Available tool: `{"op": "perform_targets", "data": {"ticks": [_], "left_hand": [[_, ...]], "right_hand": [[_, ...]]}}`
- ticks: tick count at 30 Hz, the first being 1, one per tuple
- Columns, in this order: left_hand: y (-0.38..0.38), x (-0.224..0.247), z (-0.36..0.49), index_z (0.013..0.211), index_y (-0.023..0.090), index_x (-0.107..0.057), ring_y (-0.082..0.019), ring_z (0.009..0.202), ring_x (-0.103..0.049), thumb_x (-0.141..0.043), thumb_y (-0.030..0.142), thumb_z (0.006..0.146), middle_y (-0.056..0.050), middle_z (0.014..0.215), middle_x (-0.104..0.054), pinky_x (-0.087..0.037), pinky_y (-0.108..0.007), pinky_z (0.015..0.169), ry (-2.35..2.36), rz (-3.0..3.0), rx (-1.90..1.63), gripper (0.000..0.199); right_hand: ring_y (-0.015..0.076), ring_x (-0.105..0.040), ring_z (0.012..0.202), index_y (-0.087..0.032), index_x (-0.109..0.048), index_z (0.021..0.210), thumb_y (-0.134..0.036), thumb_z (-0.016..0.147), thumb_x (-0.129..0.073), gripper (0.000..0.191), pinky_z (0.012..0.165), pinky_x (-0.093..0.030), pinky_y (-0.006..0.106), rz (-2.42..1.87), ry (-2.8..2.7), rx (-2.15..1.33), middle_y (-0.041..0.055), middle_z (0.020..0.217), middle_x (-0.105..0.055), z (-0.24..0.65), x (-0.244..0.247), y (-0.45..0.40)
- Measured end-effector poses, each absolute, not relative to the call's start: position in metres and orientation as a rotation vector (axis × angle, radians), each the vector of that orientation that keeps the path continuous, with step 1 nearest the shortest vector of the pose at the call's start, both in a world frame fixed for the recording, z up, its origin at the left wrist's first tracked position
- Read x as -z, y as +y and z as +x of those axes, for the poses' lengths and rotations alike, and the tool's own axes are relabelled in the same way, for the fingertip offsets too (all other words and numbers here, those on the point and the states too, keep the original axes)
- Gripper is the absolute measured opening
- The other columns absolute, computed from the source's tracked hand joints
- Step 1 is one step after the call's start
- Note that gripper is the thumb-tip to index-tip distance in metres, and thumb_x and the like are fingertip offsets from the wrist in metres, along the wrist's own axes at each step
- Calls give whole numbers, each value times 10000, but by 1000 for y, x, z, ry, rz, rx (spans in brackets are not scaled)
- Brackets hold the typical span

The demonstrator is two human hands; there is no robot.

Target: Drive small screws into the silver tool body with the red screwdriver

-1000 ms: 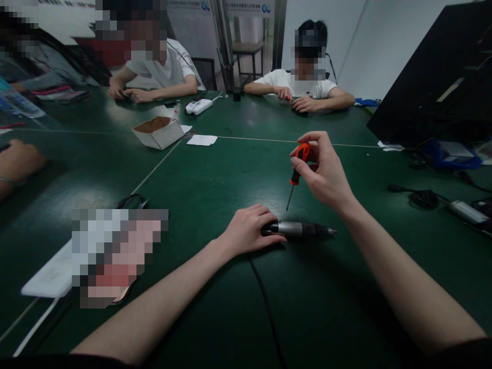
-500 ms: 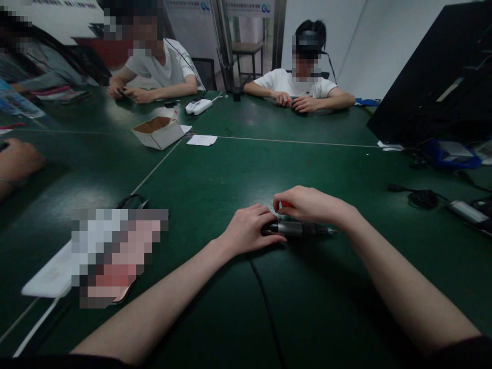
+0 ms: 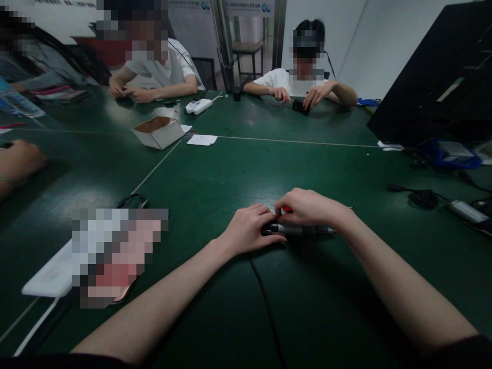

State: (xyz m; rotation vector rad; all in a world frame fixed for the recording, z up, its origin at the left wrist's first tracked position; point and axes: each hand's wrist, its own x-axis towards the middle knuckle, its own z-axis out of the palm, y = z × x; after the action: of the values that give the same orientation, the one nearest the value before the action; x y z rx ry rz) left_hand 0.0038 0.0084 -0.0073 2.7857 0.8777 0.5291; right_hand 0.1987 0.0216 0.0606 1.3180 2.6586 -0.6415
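A black and grey cylindrical tool (image 3: 295, 230) lies on the green table, tapering to a thin tip on the right; it looks like an electric screwdriver. My left hand (image 3: 251, 228) is wrapped round its left end, thumb along the near side. Over the tool's middle, my right hand (image 3: 303, 206) is closed with fingers pinched, gripping a small red thing (image 3: 286, 209). Most of that red thing is hidden by the fingers, so its kind is unclear. A thin dark tip (image 3: 350, 207) shows just beyond my right wrist. A black cable (image 3: 267, 302) runs toward me.
On the left lie a white power strip (image 3: 46, 279) and a blurred pink flat object (image 3: 123, 256). Farther off are an open cardboard box (image 3: 158, 133) and a paper slip (image 3: 202, 140). A large black panel (image 3: 434, 77) stands right, near cables (image 3: 423, 199). Several people sit around.
My right hand has dropped slightly toward the tool, and a thin tip now shows past its wrist. My left hand stays put. Across the table, a person's hand has lifted from a black object.
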Motion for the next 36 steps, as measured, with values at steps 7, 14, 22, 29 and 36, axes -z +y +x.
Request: {"op": "perform_targets", "data": {"ticks": [7, 14, 22, 29, 36], "left_hand": [[8, 8, 3, 927, 143, -644, -194, 770, -595, -625, 548, 846, -66, 892, -658, -445, -280, 623, 880, 2792, -532, 413], [8, 7, 4, 930, 141, -645, -197, 781, -597, -616, 548, 852, -69, 898, -658, -451, -284, 632, 889, 2776, -507, 416], [8, 6, 4, 948, 145, -646, -202, 820, -608, -601, 551, 859, -72, 931, -664, -479, -295, 669, 898, 2748, -485, 418], [8, 6, 4, 937, 142, -648, -204, 804, -606, -606, 549, 857, -69, 910, -662, -472, -292, 646, 895, 2759, -491, 417], [9, 7, 4, 939, 139, -651, -197, 787, -601, -625, 543, 847, -71, 908, -662, -459, -286, 646, 882, 2776, -509, 414]], "right_hand": [[147, -545, 695, -218, -685, 902, -216, 813, -514, 193, 562, -302, 232, 1258, 2690, 644, 31, 818, -665, 198, -63, 22], [144, -534, 677, -215, -681, 897, -213, 805, -511, 194, 560, -301, 232, 1253, 2693, 649, 30, 809, -663, 199, -62, 22], [143, -534, 691, -218, -679, 887, -195, 805, -504, 195, 574, -301, 235, 1234, 2722, 658, 23, 811, -658, 198, -63, 21], [134, -530, 691, -220, -673, 894, -201, 818, -501, 189, 580, -310, 229, 1206, 2728, 690, 16, 817, -656, 200, -61, 23], [131, -488, 638, -222, -673, 916, -297, 847, -516, 187, 544, -283, 227, 1255, 2695, 674, 19, 766, -628, 199, -60, 23]]}}
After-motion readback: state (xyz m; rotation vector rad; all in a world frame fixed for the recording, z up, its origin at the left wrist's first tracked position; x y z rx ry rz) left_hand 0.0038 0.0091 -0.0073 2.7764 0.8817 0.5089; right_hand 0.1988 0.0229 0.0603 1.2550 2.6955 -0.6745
